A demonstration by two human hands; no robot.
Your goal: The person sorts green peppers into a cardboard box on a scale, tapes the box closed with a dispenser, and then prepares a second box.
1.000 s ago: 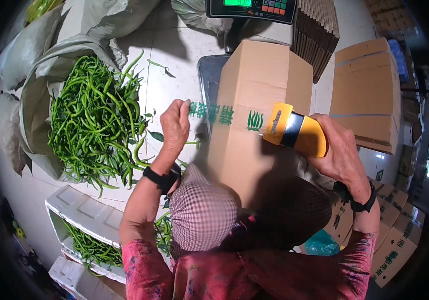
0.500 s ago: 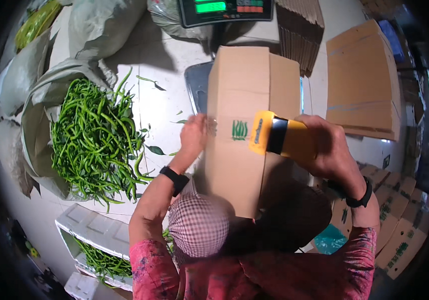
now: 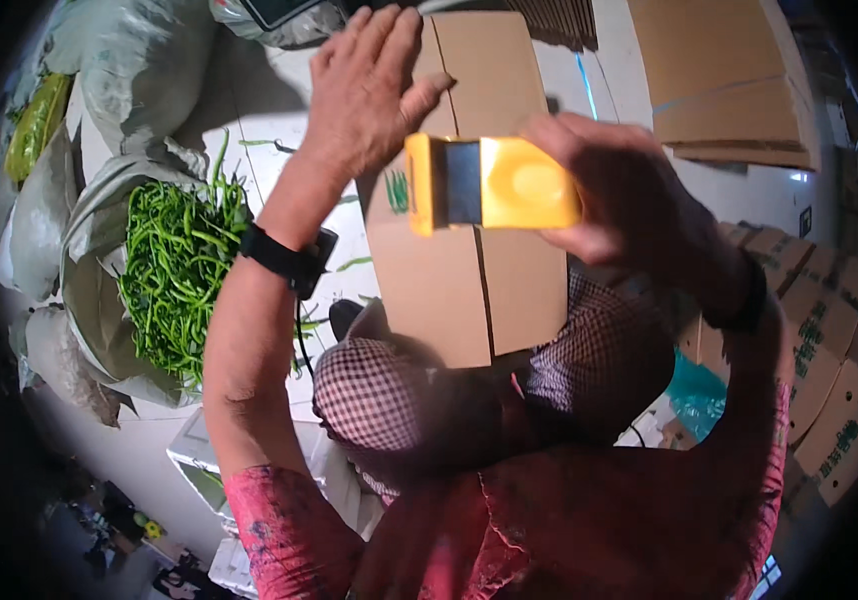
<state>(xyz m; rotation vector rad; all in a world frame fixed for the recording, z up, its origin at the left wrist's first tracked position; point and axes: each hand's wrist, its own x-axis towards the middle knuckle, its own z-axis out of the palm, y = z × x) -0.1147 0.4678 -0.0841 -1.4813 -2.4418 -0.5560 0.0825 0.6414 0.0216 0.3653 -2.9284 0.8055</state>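
Note:
A brown cardboard box (image 3: 426,295) with green print lies lengthwise in front of my knees, its top flaps meeting at a long seam. My left hand (image 3: 374,95) is open, fingers stretched out at the box's far left part, with the thumb close to the seam. Gripped in my right hand (image 3: 614,190) is a yellow packing tape dispenser (image 3: 524,185) with a dark band, over the middle of the box. The dispenser hides part of the seam. Whether tape runs from it to the box, I cannot tell.
Green chili peppers (image 3: 179,280) fill an open sack on the left, with full sacks (image 3: 144,75) behind. White foam boxes (image 3: 194,450) stand at lower left. Flattened cartons (image 3: 714,80) lean at far right; more printed cartons (image 3: 819,340) are stacked nearer right.
My left hand has moved from the box's left side to its far end and opened out. My right hand has brought the tape dispenser left and farther away. The whole view has shifted.

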